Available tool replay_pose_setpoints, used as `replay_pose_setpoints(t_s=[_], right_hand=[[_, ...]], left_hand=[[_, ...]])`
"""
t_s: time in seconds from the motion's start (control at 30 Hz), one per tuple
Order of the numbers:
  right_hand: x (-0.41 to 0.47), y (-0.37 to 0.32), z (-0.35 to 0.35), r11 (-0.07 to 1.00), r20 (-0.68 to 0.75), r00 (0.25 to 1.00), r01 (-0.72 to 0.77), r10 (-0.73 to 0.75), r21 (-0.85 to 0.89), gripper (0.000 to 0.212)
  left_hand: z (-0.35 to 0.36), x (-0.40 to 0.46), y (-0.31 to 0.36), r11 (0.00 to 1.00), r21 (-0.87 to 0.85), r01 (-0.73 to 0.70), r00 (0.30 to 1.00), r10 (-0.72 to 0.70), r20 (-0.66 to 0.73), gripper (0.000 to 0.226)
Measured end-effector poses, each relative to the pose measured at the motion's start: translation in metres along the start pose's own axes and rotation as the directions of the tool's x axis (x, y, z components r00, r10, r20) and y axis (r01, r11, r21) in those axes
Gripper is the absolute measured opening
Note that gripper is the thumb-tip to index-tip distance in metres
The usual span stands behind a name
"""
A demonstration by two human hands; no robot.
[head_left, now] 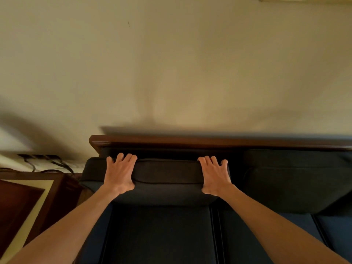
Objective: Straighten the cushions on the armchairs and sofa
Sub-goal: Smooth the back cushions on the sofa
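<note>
Head: L hand [119, 175] & R hand [216, 176] grip back cushion [167, 171] top edge.

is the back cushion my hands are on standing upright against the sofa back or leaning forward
Leaning forward. The back cushion shows its top edge, with a dark gap between it and the wooden sofa rail. The left hand and right hand grip it.

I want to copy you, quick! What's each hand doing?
Left hand: gripping the back cushion top edge.
Right hand: gripping the same cushion.

Dim warm light, soft blur, wide-angle bending at edges.
</note>
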State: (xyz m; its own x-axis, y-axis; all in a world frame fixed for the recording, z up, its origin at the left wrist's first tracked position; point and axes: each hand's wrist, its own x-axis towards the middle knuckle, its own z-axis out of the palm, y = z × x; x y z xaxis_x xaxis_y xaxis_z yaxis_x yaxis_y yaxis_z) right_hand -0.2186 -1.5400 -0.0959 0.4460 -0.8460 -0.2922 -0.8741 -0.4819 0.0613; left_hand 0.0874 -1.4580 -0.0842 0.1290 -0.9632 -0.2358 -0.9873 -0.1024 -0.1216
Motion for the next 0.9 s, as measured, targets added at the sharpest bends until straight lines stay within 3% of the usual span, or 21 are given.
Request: replay_pose_setpoints(t_s=[0.17,0.27,0.4,0.53,0.9], right_hand=[[-0.005,0.002,0.020,1.000,-0.099,0.995,-0.010,0.011,0.011,0.117],[-0.015,0.003,0.031,1.000,-0.182,0.983,-0.005,0.008,0.018,0.109],[-0.015,-0.004,0.040,0.995,-0.154,0.985,-0.061,0.073,0.082,0.095],[0.011,0.000,0.020,0.990,0.013,0.998,-0.069,0.068,0.125,0.075],[0.015,-0.006,-0.022,0.990,0.312,0.947,-0.106,0.071,0.097,0.078]], left_hand=[[0.008,0.010,-0.008,0.999,-0.034,0.008,1.000,-0.008,-0.008,0.100],[0.008,0.018,-0.006,0.999,-0.039,0.019,0.999,-0.020,-0.024,0.110],[0.023,0.014,0.002,1.000,0.002,0.022,0.996,-0.022,-0.082,0.127],[0.049,0.007,-0.002,1.000,-0.005,-0.008,0.988,0.008,-0.154,0.131],[0.019,0.003,0.007,0.985,-0.155,0.076,0.993,-0.062,0.096,0.106]])
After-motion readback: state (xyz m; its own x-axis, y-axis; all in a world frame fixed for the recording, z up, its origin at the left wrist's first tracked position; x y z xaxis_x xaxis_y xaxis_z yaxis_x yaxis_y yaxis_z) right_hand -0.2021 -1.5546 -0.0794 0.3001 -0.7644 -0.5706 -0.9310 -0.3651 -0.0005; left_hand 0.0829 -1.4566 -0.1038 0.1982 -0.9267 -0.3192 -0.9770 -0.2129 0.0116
